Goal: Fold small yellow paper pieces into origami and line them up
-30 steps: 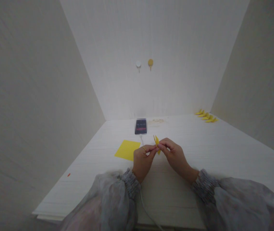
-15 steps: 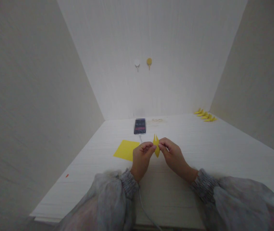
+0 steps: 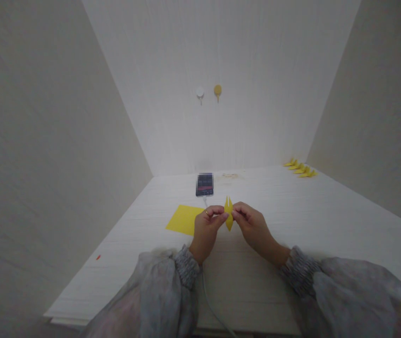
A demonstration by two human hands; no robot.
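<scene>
A small folded yellow origami paper (image 3: 229, 222) is held upright between my two hands over the table. Its top end splits into two narrow points, and the lower end tapers to one tip. My left hand (image 3: 207, 229) pinches the left edge between thumb and fingers. On the right edge, my right hand (image 3: 253, 226) pinches it the same way. Yellow paper sheet (image 3: 183, 219) lies flat on the table to the left, partly covered by my left hand.
A phone (image 3: 204, 185) lies behind my hands, its cable (image 3: 209, 300) running toward me. Several folded yellow paper cranes (image 3: 301, 169) stand in a row at the back right. Two hooks, one white (image 3: 200, 92) and one gold (image 3: 218, 90), hang on the wall. A red scrap (image 3: 98, 257) lies left.
The folded paper has turned slightly between my fingers, and its two points look closer to upright. My left hand has shifted a touch to the left. Both pinches are kept.
</scene>
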